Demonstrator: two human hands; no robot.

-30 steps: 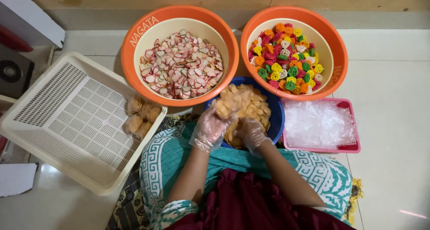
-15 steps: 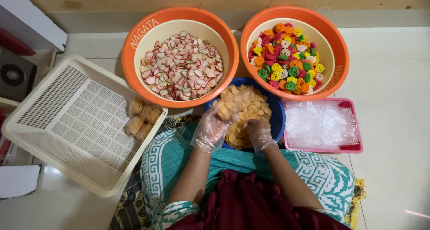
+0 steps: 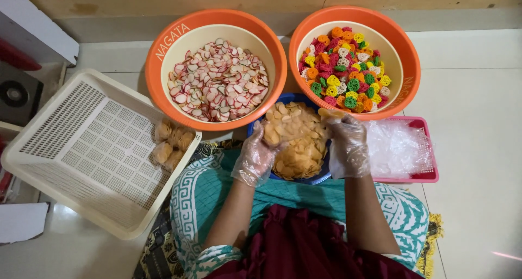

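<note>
Clear plastic bag of chips [image 3: 288,128] sits over the blue bowl [image 3: 321,175], left hand [image 3: 254,158] fingers pinching its left edge. Right hand [image 3: 348,146] (gloved too) pinches one chip [image 3: 330,113] just right of the bag mouth.

Clear bag of pale yellow chips held over a blue bowl of the same chips

The clear plastic bag [image 3: 291,128] is partly filled with flat, pale yellow chips and sits between the two gloved hands, its lower left side cupped by the left hand [image 3: 254,158] and its upper right edge pinched by the right hand [image 3: 347,146]. Directly beneath both hands lies the blue bowl [image 3: 322,177], heaped with loose yellow chips [image 3: 299,160] that touch the bag's underside.
</note>
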